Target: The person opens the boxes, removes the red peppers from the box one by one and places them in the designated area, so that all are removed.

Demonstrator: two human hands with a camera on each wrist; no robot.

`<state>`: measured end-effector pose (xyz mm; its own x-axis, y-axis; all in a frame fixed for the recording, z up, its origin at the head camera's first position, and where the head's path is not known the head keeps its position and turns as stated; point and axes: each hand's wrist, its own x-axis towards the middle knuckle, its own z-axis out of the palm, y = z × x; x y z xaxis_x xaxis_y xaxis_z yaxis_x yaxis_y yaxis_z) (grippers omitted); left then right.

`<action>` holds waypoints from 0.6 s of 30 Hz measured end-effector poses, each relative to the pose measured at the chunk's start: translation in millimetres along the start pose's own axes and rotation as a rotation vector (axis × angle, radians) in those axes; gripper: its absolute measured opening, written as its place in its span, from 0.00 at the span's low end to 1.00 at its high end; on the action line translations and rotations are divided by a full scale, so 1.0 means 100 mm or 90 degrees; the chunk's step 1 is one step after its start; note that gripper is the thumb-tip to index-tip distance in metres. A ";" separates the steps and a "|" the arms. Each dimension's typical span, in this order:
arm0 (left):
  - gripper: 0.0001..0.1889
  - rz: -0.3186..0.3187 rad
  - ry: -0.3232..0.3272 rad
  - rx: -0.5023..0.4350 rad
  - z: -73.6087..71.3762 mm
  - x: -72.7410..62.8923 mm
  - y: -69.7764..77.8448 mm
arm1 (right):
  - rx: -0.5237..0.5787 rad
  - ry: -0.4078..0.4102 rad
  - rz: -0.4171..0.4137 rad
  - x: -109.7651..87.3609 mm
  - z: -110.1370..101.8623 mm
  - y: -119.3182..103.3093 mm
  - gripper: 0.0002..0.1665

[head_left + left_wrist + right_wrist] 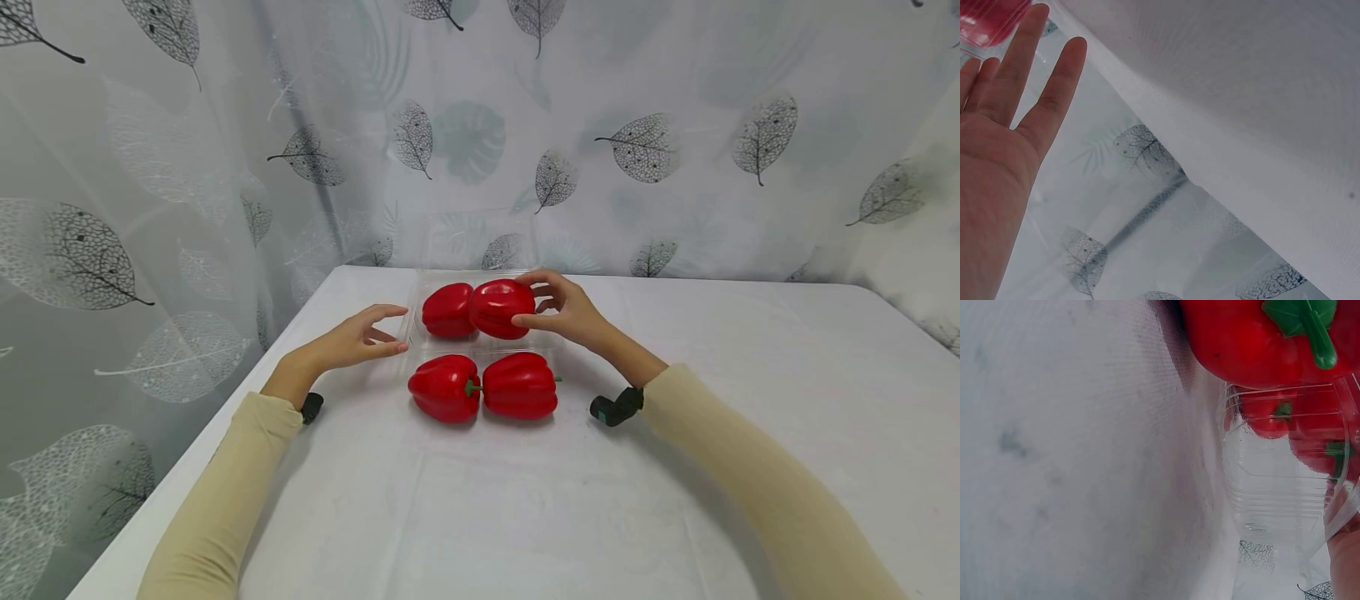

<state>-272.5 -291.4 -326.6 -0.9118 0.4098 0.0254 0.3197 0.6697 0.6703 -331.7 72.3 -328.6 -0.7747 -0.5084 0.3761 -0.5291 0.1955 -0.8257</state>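
Note:
A clear plastic container [486,343] with its lid [480,242] raised at the back lies on the table. Inside it at the left is one red bell pepper [447,310]. Beside that, my right hand [561,310] holds a second red bell pepper [497,309] between thumb and fingers, over the container's right part. My left hand [358,338] is spread, its fingertips right at the container's left edge. In the left wrist view the left palm [991,156] shows straight fingers with nothing in them. The right wrist view shows the container's wall [1279,487] with peppers behind it.
In front of the container, two more red bell peppers [446,389] with green stems lie side by side on the white table [465,517]. A leaf-printed curtain [585,125] hangs behind the table and along its left side.

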 end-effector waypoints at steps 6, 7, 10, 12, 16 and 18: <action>0.37 0.005 0.005 0.000 0.00 0.01 0.00 | 0.018 0.000 -0.012 -0.01 0.02 0.00 0.34; 0.37 0.005 0.006 0.001 0.00 0.01 0.01 | 0.020 0.001 -0.012 -0.01 0.02 0.00 0.34; 0.37 0.005 0.006 0.001 0.00 0.01 0.01 | 0.029 0.004 -0.014 -0.01 0.03 -0.01 0.34; 0.37 0.004 0.006 0.001 -0.01 0.01 0.01 | 0.033 0.006 -0.015 -0.02 0.03 -0.02 0.34; 0.37 0.001 0.003 0.002 -0.01 0.02 0.00 | 0.037 0.010 -0.014 -0.04 0.03 -0.04 0.34; 0.37 -0.002 0.003 0.001 -0.01 0.01 0.00 | 0.039 0.011 -0.013 -0.04 0.02 -0.06 0.34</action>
<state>-273.8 -291.1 -325.9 -0.9137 0.4056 0.0266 0.3175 0.6714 0.6697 -324.5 71.3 -326.7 -0.7701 -0.4972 0.3997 -0.5231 0.1336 -0.8418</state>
